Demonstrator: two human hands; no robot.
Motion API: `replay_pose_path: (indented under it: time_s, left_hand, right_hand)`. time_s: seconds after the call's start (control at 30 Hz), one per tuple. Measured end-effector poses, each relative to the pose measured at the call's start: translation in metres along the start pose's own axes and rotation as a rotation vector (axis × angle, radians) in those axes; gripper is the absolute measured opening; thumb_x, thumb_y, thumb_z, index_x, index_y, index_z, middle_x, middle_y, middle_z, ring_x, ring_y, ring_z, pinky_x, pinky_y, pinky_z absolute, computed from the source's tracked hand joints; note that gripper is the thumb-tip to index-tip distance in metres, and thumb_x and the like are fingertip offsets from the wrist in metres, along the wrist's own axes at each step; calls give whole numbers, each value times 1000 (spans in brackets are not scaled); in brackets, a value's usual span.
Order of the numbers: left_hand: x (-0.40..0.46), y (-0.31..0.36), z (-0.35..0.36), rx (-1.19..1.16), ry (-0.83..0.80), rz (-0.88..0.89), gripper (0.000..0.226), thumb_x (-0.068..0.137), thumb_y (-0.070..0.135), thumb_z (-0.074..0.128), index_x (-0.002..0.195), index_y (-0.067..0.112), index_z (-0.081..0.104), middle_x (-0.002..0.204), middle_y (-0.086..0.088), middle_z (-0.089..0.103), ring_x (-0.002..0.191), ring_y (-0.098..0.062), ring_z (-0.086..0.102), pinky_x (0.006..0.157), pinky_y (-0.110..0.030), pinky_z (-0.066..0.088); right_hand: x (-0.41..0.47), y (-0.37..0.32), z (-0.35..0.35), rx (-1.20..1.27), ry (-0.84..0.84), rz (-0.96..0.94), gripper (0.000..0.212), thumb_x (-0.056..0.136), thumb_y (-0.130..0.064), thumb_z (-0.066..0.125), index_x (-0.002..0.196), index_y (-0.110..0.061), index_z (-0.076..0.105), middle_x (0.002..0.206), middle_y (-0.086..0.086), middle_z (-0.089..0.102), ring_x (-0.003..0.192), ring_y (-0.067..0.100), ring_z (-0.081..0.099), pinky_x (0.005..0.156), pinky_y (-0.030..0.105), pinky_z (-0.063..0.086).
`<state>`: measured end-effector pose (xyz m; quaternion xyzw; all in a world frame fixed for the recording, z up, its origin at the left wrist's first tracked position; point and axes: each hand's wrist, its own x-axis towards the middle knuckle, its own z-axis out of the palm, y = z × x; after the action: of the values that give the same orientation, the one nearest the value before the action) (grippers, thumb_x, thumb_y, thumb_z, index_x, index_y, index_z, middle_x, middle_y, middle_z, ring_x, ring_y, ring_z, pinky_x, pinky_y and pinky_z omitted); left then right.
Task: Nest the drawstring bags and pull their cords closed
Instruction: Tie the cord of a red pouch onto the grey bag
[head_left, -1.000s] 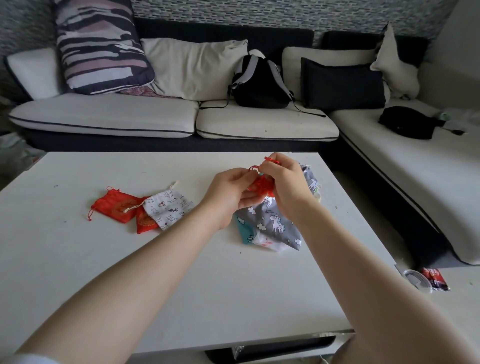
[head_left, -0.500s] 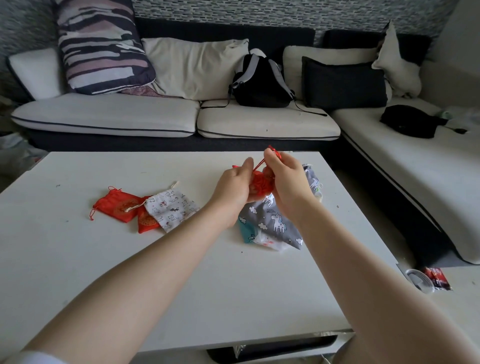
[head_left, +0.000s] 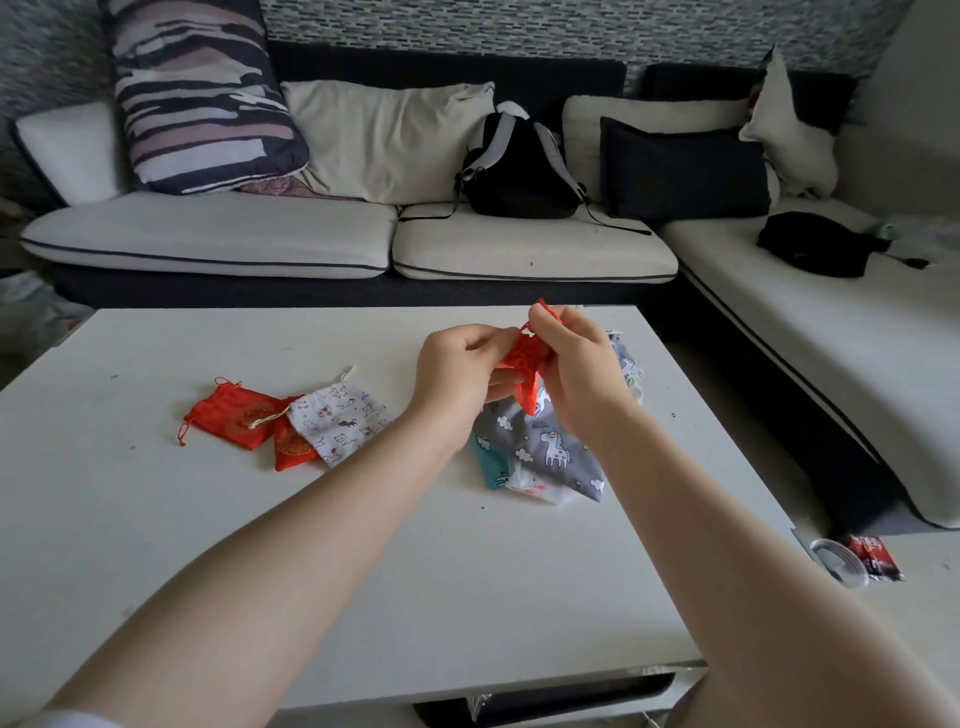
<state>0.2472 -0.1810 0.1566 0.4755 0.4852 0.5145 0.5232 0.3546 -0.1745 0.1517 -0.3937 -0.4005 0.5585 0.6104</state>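
A small red drawstring bag (head_left: 525, 370) is held above the white table (head_left: 363, 545) between both hands. My left hand (head_left: 457, 379) grips its left side. My right hand (head_left: 582, 374) pinches its top and the red cord that sticks up past my fingers. Under my hands lies a grey unicorn-print bag (head_left: 545, 447), with a teal bag (head_left: 491, 467) and a white bag (head_left: 535, 488) peeking from beneath it. To the left lie two red bags (head_left: 234, 418) and a white animal-print bag (head_left: 337, 421) overlapping them.
A corner sofa (head_left: 363, 244) with cushions and a black backpack (head_left: 519, 171) runs behind and to the right of the table. A clear lid (head_left: 839, 561) and a red wrapper (head_left: 875, 558) lie on the floor at the right.
My right hand has drawn the red cord up and away from the bag, whose mouth looks more gathered. My left hand keeps its hold on the bag.
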Motion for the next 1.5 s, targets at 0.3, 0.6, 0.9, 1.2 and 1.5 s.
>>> replay_pose_path:
  time_s: [0.3, 0.6, 0.9, 1.2, 1.5]
  left_hand:
    - [3, -2, 0, -50, -128, -51, 17, 93, 23, 54, 82, 20, 67, 70, 0, 69, 59, -11, 67, 63, -22, 58]
    - [7, -4, -4, -96, -329, -44, 24, 97, 17, 45, 84, 14, 65, 82, -2, 67, 80, -13, 66, 86, -31, 55]
    - [10, 4, -13, -223, -453, -170, 27, 97, 17, 42, 76, 13, 58, 78, -4, 65, 79, -19, 62, 84, -32, 52]
    - [13, -3, -17, 363, -271, 41, 26, 80, 23, 43, 54, 19, 43, 66, -11, 47, 66, -20, 45, 78, -39, 45]
    - [3, -7, -18, 799, -452, 309, 36, 96, 12, 33, 60, 16, 34, 65, -3, 42, 62, -16, 38, 59, -32, 27]
  right_hand:
    - [2, -5, -2, -87, -57, -10, 25, 88, -14, 59, 64, -12, 53, 57, 5, 49, 55, 22, 47, 53, 31, 38]
    - [7, -3, -1, -166, -24, -87, 30, 89, -17, 59, 62, -14, 45, 59, 2, 41, 56, 14, 40, 56, 28, 36]
    - [12, -19, 1, -239, -73, -99, 34, 98, -19, 43, 67, -11, 55, 49, -5, 34, 46, 10, 31, 48, 24, 28]
    - [5, -36, 10, -939, 54, -226, 49, 99, -27, 32, 54, -16, 49, 47, -6, 44, 51, 12, 40, 55, 26, 33]
    - [9, -36, 22, -815, -133, -2, 42, 98, -24, 42, 58, -12, 50, 33, -9, 39, 32, 5, 33, 40, 17, 28]
